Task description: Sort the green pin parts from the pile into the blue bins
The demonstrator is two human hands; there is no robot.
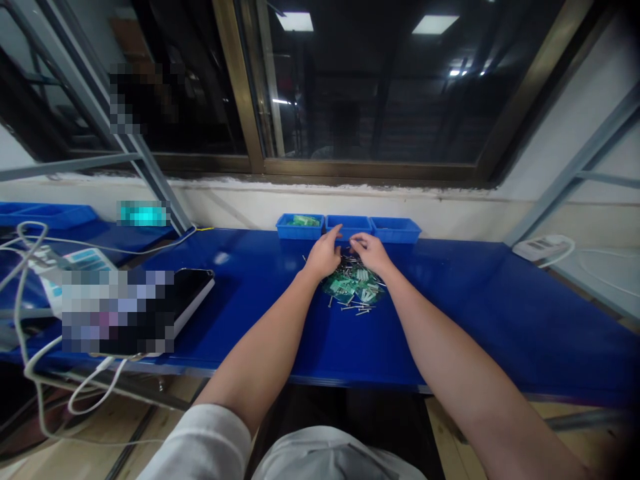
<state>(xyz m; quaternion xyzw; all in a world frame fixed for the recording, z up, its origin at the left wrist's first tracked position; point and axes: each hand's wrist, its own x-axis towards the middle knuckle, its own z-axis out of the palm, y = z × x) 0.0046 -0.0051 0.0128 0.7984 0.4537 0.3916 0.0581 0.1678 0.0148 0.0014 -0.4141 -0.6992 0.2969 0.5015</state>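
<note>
A heap of loose metal screws (350,308) and small green and pale plastic pieces (350,285) lies on the blue table (240,320) in front of me. My left hand (325,255) is over the heap's far left side, fingers stretched forward and apart from the thumb. At the far right side, my right hand (369,253) has its thumb and fingertips pinched together; whatever is between them is too small to make out. Just beyond my hands stand three blue bins: the left bin (300,233) holds green pieces, while the middle bin (357,221) and right bin (397,233) show no clear contents.
To the left, a tablet-like device (193,283) with a dark top lies near white cables (23,320). More blue trays (65,217) stand at far left. A white power strip (543,247) is at right. Grey metal posts (145,160) and a window (380,87) border the table's back.
</note>
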